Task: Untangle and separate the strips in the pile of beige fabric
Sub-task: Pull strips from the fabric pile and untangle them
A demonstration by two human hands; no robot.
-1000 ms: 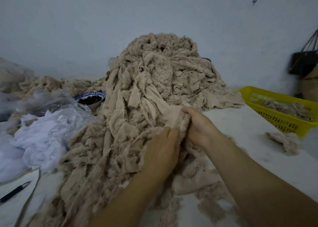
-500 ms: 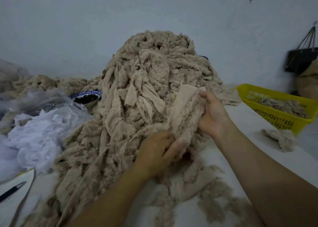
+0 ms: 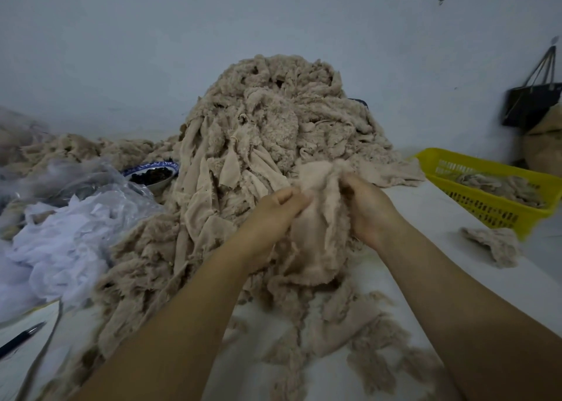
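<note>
1. Beige fabric pile (image 3: 273, 126): a tall mound of tangled strips on the white table (image 3: 425, 209), at centre and against the pale wall (image 3: 273, 20). Its lower part spreads toward the near edge, with frayed pieces lying flat on the tabletop.
2. Held strip (image 3: 316, 236): one fleecy beige piece is lifted at the front of the mound, between both hands. Its lower end hangs down onto the strips below.
3. Left hand (image 3: 273, 215): the fingers are curled and the thumb lies across them, pinching the left edge of the held strip.
4. Right hand (image 3: 371, 209): the fingers are curled into the fabric and grip the upper right edge of the same strip. The fingertips are hidden in the pile of the cloth.
5. Both hands are near each other, with the strip bunched between them.
6. Yellow basket (image 3: 486, 212): stands at the right edge of the table and holds a few beige pieces. A loose scrap (image 3: 492, 245) lies just in front of it.
7. Left side: white fabric (image 3: 60, 242) partly under clear plastic (image 3: 91, 181), a blue-rimmed bowl (image 3: 146, 167) with dark contents beside the mound, and a pen (image 3: 21, 338) at the near corner.
8. A black bag (image 3: 529, 102) hangs on the wall at far right.
</note>
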